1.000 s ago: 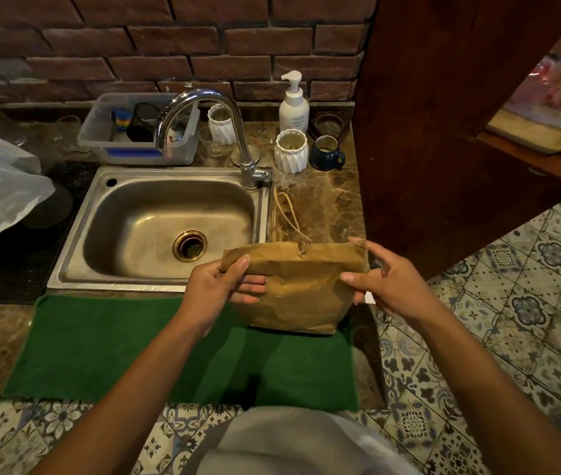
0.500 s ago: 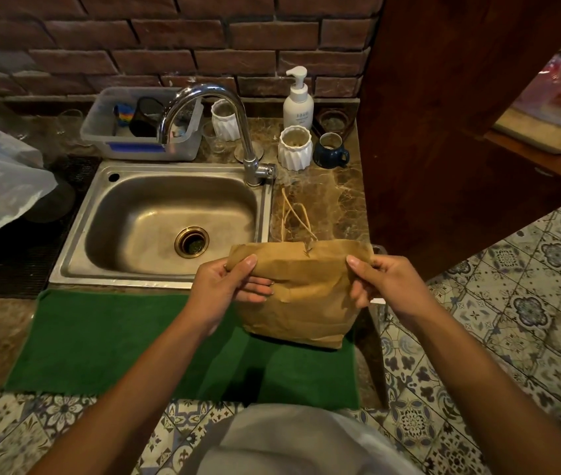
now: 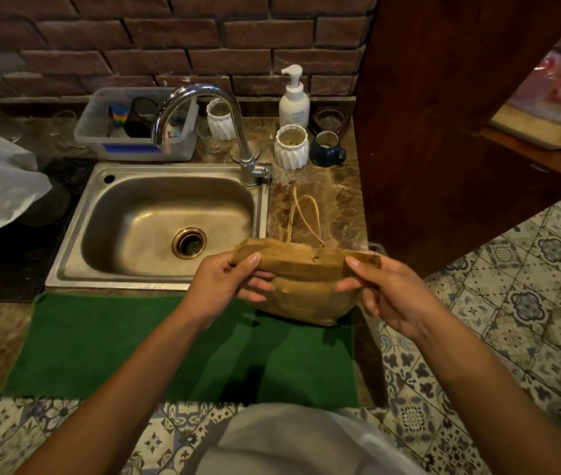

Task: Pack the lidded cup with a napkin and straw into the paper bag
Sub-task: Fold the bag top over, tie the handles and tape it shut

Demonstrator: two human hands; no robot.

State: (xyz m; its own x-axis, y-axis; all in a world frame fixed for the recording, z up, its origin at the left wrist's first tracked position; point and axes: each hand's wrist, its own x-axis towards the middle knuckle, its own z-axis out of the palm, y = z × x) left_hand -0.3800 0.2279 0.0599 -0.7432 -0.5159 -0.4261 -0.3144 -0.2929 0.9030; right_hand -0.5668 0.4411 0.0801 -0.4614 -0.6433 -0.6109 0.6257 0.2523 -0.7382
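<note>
Folding further over since a moment ago, the top of the paper bag (image 3: 306, 279) is now rolling down toward the person, and both hands are sitting slightly lower on it. The left hand (image 3: 227, 286) is pinching the bag's left end, thumb on top and fingers curled beneath; the right hand (image 3: 389, 296) is clamping the right end the same way. The bag is being held just above the right end of the green mat (image 3: 135, 347), in front of the sink (image 3: 169, 221), its twisted cord handles (image 3: 301, 214) trailing back over the marbled tabletop (image 3: 334, 207). No cup, napkin or straw is showing; judging by the bulging lower half, they are probably already inside, leaving only the closing. The bag is creased, matte brown kraft paper, soft-cornered; the mat is looking nubby and felt-like, the sink brushed steel.
</note>
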